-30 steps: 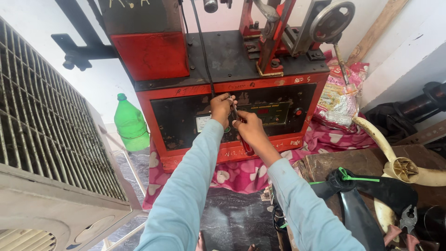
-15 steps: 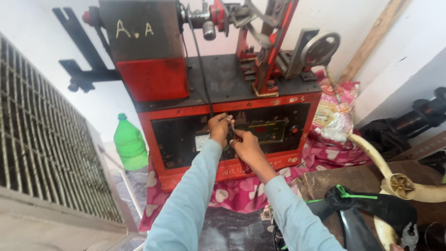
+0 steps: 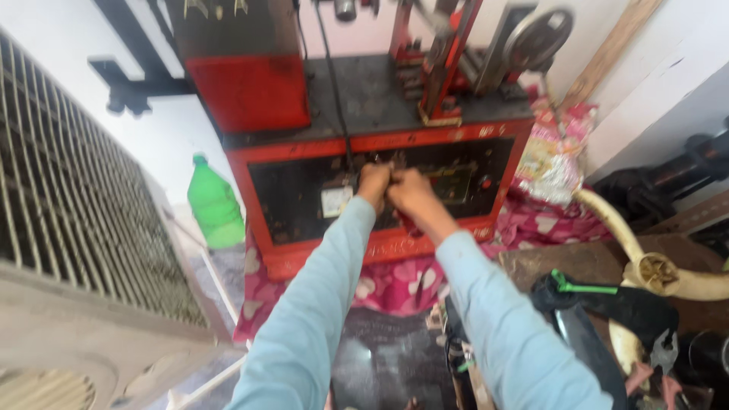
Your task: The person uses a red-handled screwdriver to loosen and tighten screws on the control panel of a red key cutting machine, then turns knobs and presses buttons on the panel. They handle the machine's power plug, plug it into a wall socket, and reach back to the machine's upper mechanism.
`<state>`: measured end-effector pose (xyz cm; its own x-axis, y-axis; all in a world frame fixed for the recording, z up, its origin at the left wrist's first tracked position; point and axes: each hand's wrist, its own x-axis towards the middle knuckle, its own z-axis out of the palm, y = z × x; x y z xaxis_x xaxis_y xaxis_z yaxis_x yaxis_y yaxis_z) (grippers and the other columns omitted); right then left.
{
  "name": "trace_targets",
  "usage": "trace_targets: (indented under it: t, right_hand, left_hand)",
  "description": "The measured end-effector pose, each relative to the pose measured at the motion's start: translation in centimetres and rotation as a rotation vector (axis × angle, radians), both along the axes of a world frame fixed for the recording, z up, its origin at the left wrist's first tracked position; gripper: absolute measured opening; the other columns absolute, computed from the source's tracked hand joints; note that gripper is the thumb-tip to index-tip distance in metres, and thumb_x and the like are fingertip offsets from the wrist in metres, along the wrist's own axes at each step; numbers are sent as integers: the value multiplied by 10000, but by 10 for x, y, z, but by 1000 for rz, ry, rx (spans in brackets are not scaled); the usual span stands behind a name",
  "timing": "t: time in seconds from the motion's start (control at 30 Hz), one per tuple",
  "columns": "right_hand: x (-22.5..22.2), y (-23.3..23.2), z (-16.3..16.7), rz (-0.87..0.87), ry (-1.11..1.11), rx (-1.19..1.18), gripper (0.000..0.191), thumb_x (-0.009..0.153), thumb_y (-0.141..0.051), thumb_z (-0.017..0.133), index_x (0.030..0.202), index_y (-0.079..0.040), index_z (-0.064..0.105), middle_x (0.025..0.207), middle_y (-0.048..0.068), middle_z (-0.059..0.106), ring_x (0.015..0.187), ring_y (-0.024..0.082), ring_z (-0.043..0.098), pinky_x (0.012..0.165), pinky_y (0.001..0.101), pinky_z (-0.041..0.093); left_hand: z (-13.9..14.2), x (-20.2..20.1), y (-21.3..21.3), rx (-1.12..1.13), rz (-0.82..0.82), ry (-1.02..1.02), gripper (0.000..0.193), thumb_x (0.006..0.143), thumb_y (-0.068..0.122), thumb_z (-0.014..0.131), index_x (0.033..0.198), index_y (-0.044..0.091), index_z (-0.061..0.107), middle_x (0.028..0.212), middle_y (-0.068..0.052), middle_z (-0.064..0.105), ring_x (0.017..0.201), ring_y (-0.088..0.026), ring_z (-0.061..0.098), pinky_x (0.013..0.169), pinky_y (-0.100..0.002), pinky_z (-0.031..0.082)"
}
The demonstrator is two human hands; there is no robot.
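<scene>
A red and black machine [image 3: 273,91] stands in front of me, with a dark front panel [image 3: 304,193]. Both my arms in light blue sleeves reach to that panel. My left hand [image 3: 373,182] and my right hand [image 3: 410,193] are pressed together at the panel's middle, fingers curled around something small that I cannot make out. A black cable [image 3: 330,83] hangs down from above to just over my hands.
A green plastic bottle [image 3: 215,205] stands left of the machine. A metal grille unit [image 3: 68,228] fills the left side. A pink flowered cloth [image 3: 395,285] lies under the machine. A crinkled bag [image 3: 554,156], a cream hose [image 3: 615,228] and black tools [image 3: 607,300] lie at right.
The view has shifted and blurred. My two hands have come closer together at the panel, now touching.
</scene>
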<state>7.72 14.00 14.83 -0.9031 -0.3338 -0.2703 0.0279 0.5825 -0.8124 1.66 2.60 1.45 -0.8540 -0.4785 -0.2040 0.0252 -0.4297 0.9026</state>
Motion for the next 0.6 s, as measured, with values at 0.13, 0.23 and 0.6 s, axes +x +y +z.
trace_targets:
  t: [0.13, 0.23, 0.6]
  right_hand:
    - [6, -4, 2, 97, 94, 128, 282, 881, -109, 609, 1097, -10, 760, 840, 210, 772, 716, 307, 765, 681, 448, 603]
    - [16, -12, 3, 122, 303, 289, 306, 899, -213, 670, 1165, -80, 741, 1048, 269, 709, 1019, 427, 684, 905, 481, 548]
    - [26, -10, 0, 136, 306, 346, 323, 910, -215, 664, 1163, -17, 699, 1156, 281, 696, 1121, 457, 666, 951, 511, 552]
  left_hand:
    - [-17, 10, -2, 197, 38, 14, 335, 1057, 333, 587, 1083, 6, 654, 901, -136, 643, 770, -264, 599, 631, -441, 496]
    - [-21, 32, 0, 449, -76, 81, 433, 1061, 451, 443, 1174, 74, 622, 1013, -155, 667, 886, -297, 661, 736, -445, 567]
    - [13, 91, 51, 952, -115, -133, 603, 1001, 646, 405, 1222, 129, 621, 1156, -97, 705, 1051, -306, 668, 887, -500, 563]
